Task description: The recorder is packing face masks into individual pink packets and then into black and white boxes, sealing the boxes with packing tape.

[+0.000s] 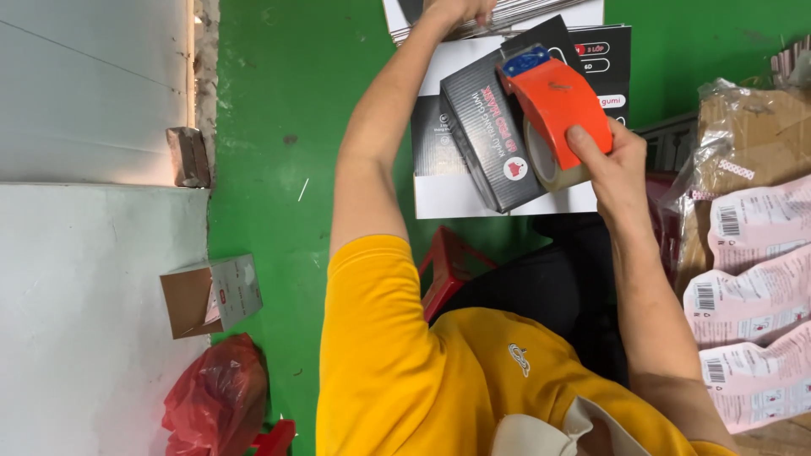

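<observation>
My right hand (614, 165) grips an orange tape dispenser (553, 95) with a blue front and a roll of clear tape. The dispenser presses on the upper end of a black rectangular box (483, 127), which lies tilted on a black and white flat carton (448, 192). My left arm stretches up the frame, and my left hand (460, 10) sits at the top edge on a stack of flat sheets (541, 12). That hand is mostly cut off, so its grip is unclear.
Pink and white bagged parcels (752, 279) and a brown wrapped parcel (752, 127) lie at the right. A red stool (448, 270) stands on the green floor (279, 101). At the left are a small cardboard box (207, 295), a red plastic bag (215, 397) and a brick (187, 156).
</observation>
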